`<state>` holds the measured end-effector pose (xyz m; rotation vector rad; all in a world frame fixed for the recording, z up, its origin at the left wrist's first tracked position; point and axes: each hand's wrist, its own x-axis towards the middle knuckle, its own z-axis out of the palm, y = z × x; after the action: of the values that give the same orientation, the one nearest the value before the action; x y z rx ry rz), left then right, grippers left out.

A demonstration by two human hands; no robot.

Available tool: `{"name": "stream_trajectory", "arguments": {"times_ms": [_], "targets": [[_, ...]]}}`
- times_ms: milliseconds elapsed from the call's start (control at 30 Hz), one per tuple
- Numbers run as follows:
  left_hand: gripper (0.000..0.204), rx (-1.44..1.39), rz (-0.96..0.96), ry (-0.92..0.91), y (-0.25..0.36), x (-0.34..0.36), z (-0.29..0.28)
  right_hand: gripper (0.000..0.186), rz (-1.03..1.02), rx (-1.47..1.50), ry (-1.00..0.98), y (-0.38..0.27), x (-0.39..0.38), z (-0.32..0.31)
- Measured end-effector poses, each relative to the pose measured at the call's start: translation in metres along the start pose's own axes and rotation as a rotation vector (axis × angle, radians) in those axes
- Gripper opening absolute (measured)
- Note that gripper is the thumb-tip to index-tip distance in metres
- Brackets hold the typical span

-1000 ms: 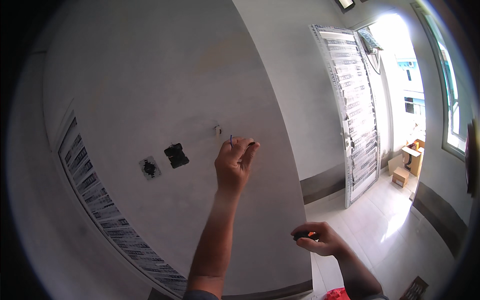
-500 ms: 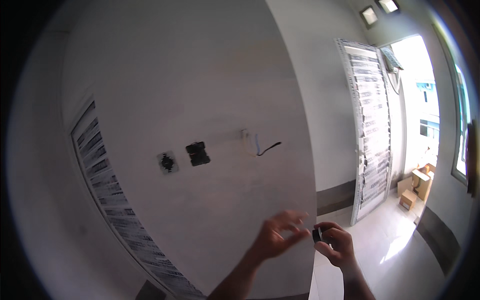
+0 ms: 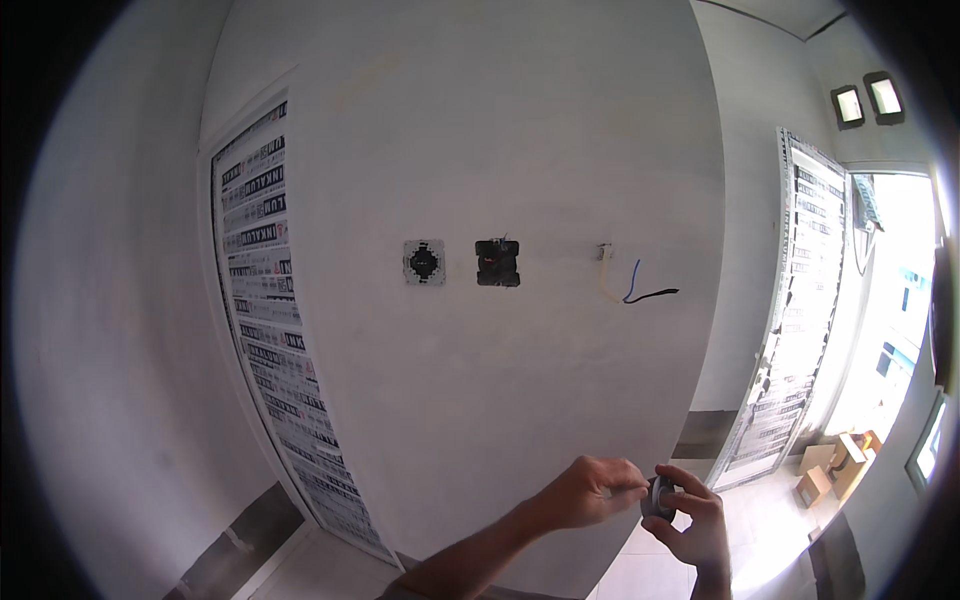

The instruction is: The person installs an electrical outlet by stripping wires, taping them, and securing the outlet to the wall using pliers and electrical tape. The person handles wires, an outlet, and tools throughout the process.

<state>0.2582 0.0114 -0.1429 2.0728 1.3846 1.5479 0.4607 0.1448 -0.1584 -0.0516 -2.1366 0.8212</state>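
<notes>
My right hand (image 3: 697,515) grips a small dark roll of tape (image 3: 655,497) by its sides, low at the right in front of the wall's edge. At the roll's left rim my left hand (image 3: 597,492) has its fingers pinched together; whether they hold the tape's end is too small to make out. Above the hands, bare wires (image 3: 637,285), one blue, one black and one pale, stick out of the wall. To their left are a black square wall box (image 3: 498,263) and a socket insert with a pale metal frame (image 3: 424,263).
A door wrapped in printed film (image 3: 265,270) stands at the left, and another wrapped door (image 3: 800,300) is open at the right. Beyond it, cardboard boxes (image 3: 814,487) lie on the bright tiled floor. The white wall (image 3: 560,390) ends in a vertical edge near my hands.
My left hand has closed from spread fingers into a pinch at the roll. The view has swung left and levelled, so the wall fittings sit further right in it.
</notes>
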Motion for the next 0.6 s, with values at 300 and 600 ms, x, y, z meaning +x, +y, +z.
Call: {"name": "stream_trajectory", "arguments": {"times_ms": [300,600], "targets": [[0.005,0.294,0.11,0.271,0.03,0.026,-0.021,0.029,-0.305,-0.23,0.103,-0.023,0.048,-0.006],[0.022,0.062,0.195,0.68,0.053,0.112,-0.09,0.026,-0.582,-0.461,0.542,-0.066,0.162,-0.016]]}}
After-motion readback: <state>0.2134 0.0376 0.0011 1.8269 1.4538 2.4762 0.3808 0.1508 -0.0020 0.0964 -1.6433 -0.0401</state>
